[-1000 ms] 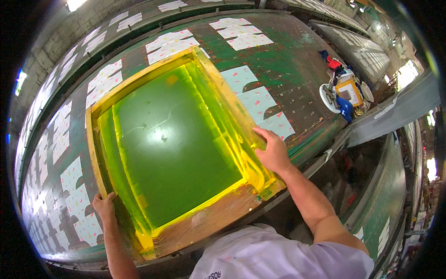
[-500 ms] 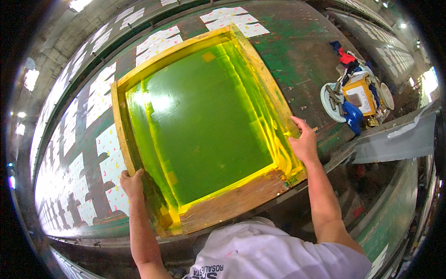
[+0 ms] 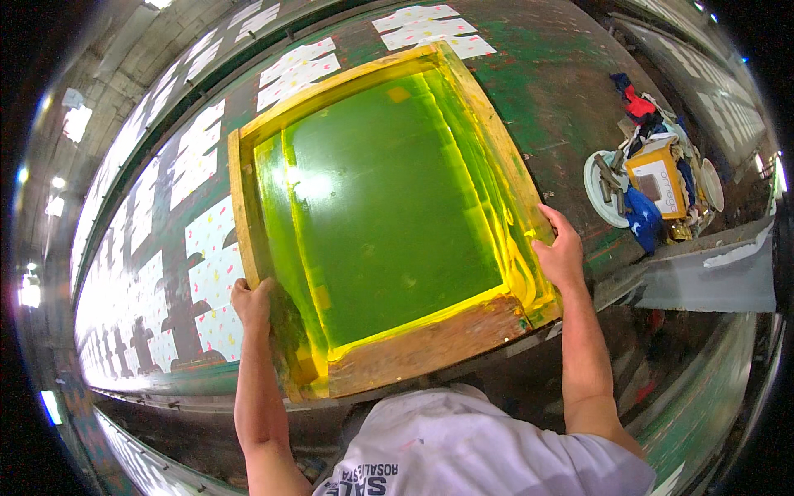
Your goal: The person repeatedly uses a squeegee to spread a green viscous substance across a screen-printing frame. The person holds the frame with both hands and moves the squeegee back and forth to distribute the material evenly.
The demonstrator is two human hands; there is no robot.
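Wood-framed rectangular green screen (image 3: pixel 389 207) at centre, left hand (image 3: pixel 252 304) at eight o'clock and right hand (image 3: pixel 561 250) at three gripping its rim; white motif-patterned panels (image 3: pixel 207 231) at nine look printed, anything left beneath hidden.

The bench (image 3: pixel 562 107) is long and dark, with worn green paint. Its left portion reflects strong light. A dark rail (image 3: pixel 178 97) runs along the far side. A grey wall (image 3: pixel 124 107) rises at the upper left. Bright lights (image 3: pixel 78 122) show at the left edge of view. A second bench (image 3: pixel 691 103) stands at the upper right. A grey panel (image 3: pixel 703 285) adjoins the near right edge. Below it, a dark gap (image 3: pixel 662 343) shows little detail.
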